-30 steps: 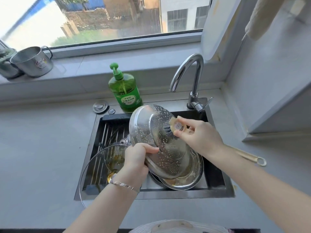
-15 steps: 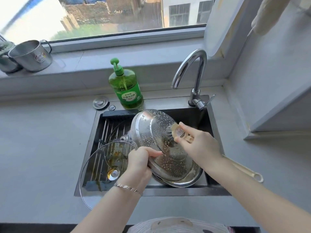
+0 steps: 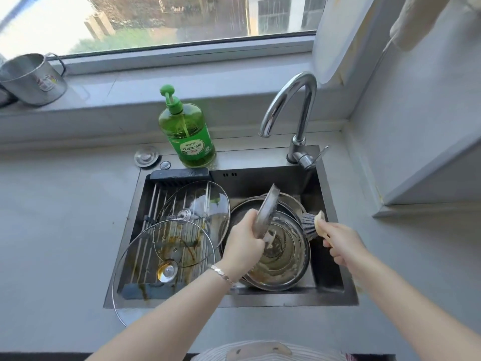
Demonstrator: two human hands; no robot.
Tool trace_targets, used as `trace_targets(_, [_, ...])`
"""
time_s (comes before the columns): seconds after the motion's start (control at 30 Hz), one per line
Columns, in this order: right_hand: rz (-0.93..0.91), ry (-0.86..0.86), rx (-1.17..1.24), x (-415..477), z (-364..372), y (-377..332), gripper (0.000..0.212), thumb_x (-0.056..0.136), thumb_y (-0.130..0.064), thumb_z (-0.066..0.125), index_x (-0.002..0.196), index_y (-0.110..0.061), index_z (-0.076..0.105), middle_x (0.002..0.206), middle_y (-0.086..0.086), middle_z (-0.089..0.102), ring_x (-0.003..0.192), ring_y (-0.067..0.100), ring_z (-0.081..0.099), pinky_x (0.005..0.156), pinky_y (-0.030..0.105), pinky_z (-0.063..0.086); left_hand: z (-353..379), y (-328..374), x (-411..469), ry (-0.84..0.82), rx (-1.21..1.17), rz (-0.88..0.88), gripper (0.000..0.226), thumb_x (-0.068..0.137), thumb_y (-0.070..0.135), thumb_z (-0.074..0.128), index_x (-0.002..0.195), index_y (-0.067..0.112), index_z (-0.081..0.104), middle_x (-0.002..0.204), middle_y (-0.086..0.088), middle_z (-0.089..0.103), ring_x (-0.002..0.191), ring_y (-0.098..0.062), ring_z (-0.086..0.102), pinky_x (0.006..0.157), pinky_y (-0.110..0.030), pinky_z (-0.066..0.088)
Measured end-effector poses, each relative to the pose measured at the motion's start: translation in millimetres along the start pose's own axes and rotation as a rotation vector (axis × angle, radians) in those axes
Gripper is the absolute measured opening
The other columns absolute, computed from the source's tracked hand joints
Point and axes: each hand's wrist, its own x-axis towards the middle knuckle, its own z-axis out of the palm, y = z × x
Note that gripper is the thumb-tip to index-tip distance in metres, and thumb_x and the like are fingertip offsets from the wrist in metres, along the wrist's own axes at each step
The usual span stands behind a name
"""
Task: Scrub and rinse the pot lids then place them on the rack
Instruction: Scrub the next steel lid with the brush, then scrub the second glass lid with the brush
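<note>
The perforated metal lid (image 3: 266, 212) tilts edge-on over stacked steel bowls (image 3: 283, 259) in the right half of the sink (image 3: 331, 280). The left hand (image 3: 244, 244) has its fingers clamped round the lid's lower rim, and the right hand (image 3: 341, 243) has its fingers wrapped on a brush (image 3: 308, 226) beside the bowls. Two glass lids (image 3: 194, 204) overlap on the rack (image 3: 148, 204) in the sink's left half; a soap bottle (image 3: 190, 134) and faucet (image 3: 294, 100) stand at the back edge of the grey surface (image 3: 52, 230), under a window (image 3: 156, 19).

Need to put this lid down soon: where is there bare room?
Rack crowded: two glass lids cover it. Stacked bowls fill the sink's right half. Bare counter lies left of the sink and right of it, up to the wall.
</note>
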Motion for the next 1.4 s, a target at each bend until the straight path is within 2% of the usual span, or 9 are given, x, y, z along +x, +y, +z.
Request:
trace_targets(0.17, [-0.020,0.057,0.022,9.7,-21.7,-2.4,0.041,0.090,-0.044,0.055,0.121,-0.016,0.056,0.066,0.005,0.044,0.042,0.011,0.028,0.030,0.015,0.020,57.3,-17.1,32.8,-0.124,0.398,0.070,0.018,0.093,0.007,0.044,0.109,0.012,0.037,0.093,-0.010,0.060,0.084,-0.029,0.060,0.068,-0.036,0.046])
trace_targets(0.3, [-0.045,0.053,0.024,13.5,-26.4,-10.4,0.030,0.090,-0.041,0.055,0.114,-0.022,0.056,0.066,0.005,0.045,0.045,0.012,0.029,0.033,0.014,0.020,84.7,-32.4,38.9,-0.235,0.403,-0.053,0.015,0.097,0.011,0.042,0.109,0.008,0.034,0.073,0.002,0.043,0.073,-0.020,0.046,0.065,-0.029,0.034])
trace_targets(0.5, [-0.065,0.024,-0.037,24.8,-16.3,-20.4,0.027,0.091,-0.041,0.054,0.111,-0.024,0.054,0.066,0.004,0.047,0.043,0.011,0.030,0.032,0.015,0.022,90.3,-51.3,50.0,-0.302,0.379,-0.243,0.016,0.093,0.017,0.054,0.086,0.014,0.040,0.111,-0.012,0.058,0.105,-0.027,0.056,0.085,-0.031,0.043])
trace_targets(0.7, [-0.103,-0.010,-0.109,28.2,1.0,-25.8,0.032,0.090,-0.044,0.054,0.112,-0.020,0.057,0.069,-0.002,0.051,0.048,0.008,0.038,0.039,0.019,0.028,88.7,-67.0,65.0,-0.391,0.229,-0.403,0.015,0.090,0.013,0.059,0.080,0.019,0.051,0.087,-0.003,0.058,0.080,-0.014,0.051,0.075,-0.023,0.045])
trace_targets(0.8, [-0.123,-0.023,-0.112,28.5,8.8,-28.8,0.033,0.090,-0.044,0.055,0.109,-0.018,0.060,0.066,-0.002,0.050,0.046,0.008,0.038,0.040,0.018,0.027,80.6,-68.4,67.5,-0.401,0.034,-0.487,0.021,0.090,0.001,0.051,0.076,0.017,0.054,0.070,0.000,0.054,0.055,-0.011,0.049,0.047,-0.020,0.042])
trace_targets(0.9, [-0.135,-0.037,-0.128,28.2,20.0,-33.6,0.034,0.089,-0.045,0.055,0.110,-0.018,0.061,0.064,-0.004,0.051,0.043,0.004,0.038,0.042,0.017,0.027,57.0,-54.7,66.3,-0.384,-0.051,-0.471,0.016,0.090,0.003,0.050,0.084,0.016,0.056,0.075,-0.001,0.057,0.058,-0.009,0.051,0.050,-0.019,0.040])
trace_targets(1.0, [-0.150,-0.096,-0.128,24.3,37.2,-44.5,0.034,0.087,-0.049,0.057,0.107,-0.022,0.062,0.064,-0.002,0.050,0.040,0.005,0.036,0.038,0.017,0.026,13.8,-34.7,70.9,-0.265,-0.044,-0.277,0.016,0.089,0.007,0.052,0.097,0.017,0.061,0.086,-0.003,0.066,0.070,-0.015,0.061,0.057,-0.022,0.047])
trace_targets(1.13, [-0.186,-0.200,-0.095,13.2,73.3,-74.4,0.031,0.085,-0.056,0.055,0.093,-0.027,0.062,0.061,-0.002,0.044,0.035,0.004,0.030,0.034,0.016,0.022,-68.5,-6.3,84.1,0.060,-0.060,-0.078,0.018,0.091,0.006,0.048,0.097,0.018,0.060,0.098,-0.004,0.068,0.088,-0.019,0.067,0.072,-0.030,0.054])
trace_targets(1.4, [-0.155,-0.364,-0.074,18.3,162.3,-152.9,0.041,0.093,-0.053,0.041,0.075,-0.018,0.049,0.058,-0.001,0.036,0.040,0.010,0.023,0.037,0.015,0.017,-206.6,36.4,129.5,0.502,0.248,0.248,0.031,0.089,0.004,0.047,0.118,0.008,0.059,0.118,-0.009,0.058,0.110,-0.022,0.054,0.097,-0.033,0.043])
